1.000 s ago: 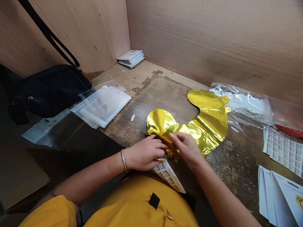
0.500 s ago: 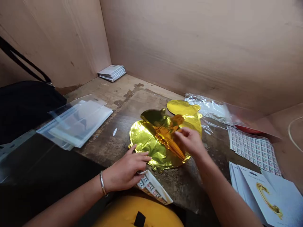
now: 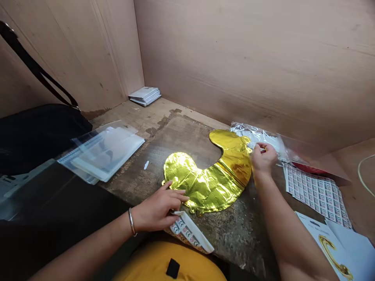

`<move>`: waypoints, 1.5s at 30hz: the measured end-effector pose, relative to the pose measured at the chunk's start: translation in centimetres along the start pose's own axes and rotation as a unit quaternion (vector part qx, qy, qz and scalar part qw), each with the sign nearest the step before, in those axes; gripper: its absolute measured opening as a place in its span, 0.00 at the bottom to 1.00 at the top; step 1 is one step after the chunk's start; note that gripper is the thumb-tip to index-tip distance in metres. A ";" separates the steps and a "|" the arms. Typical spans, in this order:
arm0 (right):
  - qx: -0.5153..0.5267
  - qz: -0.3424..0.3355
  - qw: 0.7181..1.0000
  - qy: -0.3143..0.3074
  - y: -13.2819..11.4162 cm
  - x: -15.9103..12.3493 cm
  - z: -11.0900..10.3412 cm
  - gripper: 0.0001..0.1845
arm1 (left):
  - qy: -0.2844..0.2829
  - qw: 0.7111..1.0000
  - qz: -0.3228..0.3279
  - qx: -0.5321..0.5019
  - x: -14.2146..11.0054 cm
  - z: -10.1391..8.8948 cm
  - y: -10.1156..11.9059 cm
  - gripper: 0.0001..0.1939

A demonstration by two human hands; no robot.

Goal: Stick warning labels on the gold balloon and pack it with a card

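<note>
A flat gold foil balloon point(image 3: 205, 187), curved like a letter C, lies spread on the dark board. My left hand point(image 3: 159, 207) rests at its near left edge, fingertips on the foil. Between that hand's thumb and curled fingers is a folded sheet of CE stickers point(image 3: 190, 234), hanging over the table's front edge. At the balloon's right edge my right hand point(image 3: 263, 158) is closed in a pinch, close to a clear plastic packet point(image 3: 254, 134). What its fingers hold, if anything, I cannot make out.
Clear plastic sleeves point(image 3: 105, 154) lie on the left, before a black bag point(image 3: 43, 136). Stacked white cards point(image 3: 145, 95) sit in the back corner. On the right are a sticker sheet point(image 3: 318, 191) and printed balloon cards point(image 3: 331, 249). Wooden walls enclose the back and sides.
The balloon's folded part, with its orange-looking crease, has been opened out flat. My right hand has moved right and away from me, to the balloon's right edge. My left hand stays in place.
</note>
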State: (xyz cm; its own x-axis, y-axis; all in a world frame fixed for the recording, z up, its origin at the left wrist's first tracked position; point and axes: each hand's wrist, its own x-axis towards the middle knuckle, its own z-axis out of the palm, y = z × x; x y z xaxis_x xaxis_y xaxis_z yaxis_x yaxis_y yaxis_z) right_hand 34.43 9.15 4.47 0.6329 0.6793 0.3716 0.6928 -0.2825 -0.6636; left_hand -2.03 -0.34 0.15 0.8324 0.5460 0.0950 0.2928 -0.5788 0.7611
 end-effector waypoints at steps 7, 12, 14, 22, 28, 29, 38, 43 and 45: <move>0.182 -0.064 0.965 -0.180 -1.9 -17.3 -8.3 0.14 | 0.126 0.940 -0.165 -0.269 -1.5 -0.5 1.9 0.11; 0.269 0.009 0.931 -0.245 -1.9 -22.2 -9.3 0.20 | 0.254 0.815 -0.245 -0.460 -1.3 1.0 3.5 0.19; 0.256 0.002 0.926 -0.276 -2.2 -22.4 -9.0 0.18 | 0.270 0.791 -0.239 -0.494 -1.1 1.4 3.9 0.21; 0.254 0.060 0.913 -0.314 -2.7 -22.8 -8.5 0.17 | 0.300 0.780 -0.207 -0.509 -1.9 2.5 4.2 0.18; 0.296 0.102 0.892 -0.327 -3.7 -22.8 -8.8 0.15 | 0.296 0.837 -0.228 -0.401 -2.4 2.6 3.9 0.20; 0.321 0.112 0.875 -0.345 -3.9 -22.7 -8.9 0.15 | 0.296 0.846 -0.232 -0.378 -2.5 2.5 3.9 0.21; 0.281 0.061 0.871 -0.399 -5.3 -22.8 -9.0 0.14 | 0.278 0.933 -0.003 0.228 -2.6 0.9 6.7 0.26; 0.253 0.008 0.884 -0.393 -4.7 -23.4 -9.1 0.10 | 0.153 0.986 -0.040 0.054 -1.6 0.3 7.0 0.13; 0.271 0.004 0.889 -0.369 -4.5 -23.6 -9.1 0.10 | 0.133 0.989 -0.058 -0.010 -1.4 0.2 6.8 0.08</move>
State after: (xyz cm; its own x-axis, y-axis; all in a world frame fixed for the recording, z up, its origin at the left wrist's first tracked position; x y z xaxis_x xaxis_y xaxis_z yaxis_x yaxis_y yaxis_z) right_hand 19.59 -11.77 4.60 0.0998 0.9946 -0.0283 0.2954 -0.0568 -0.9537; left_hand -1.12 -5.16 5.10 0.6398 0.7497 0.1693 0.3674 -0.4918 0.7894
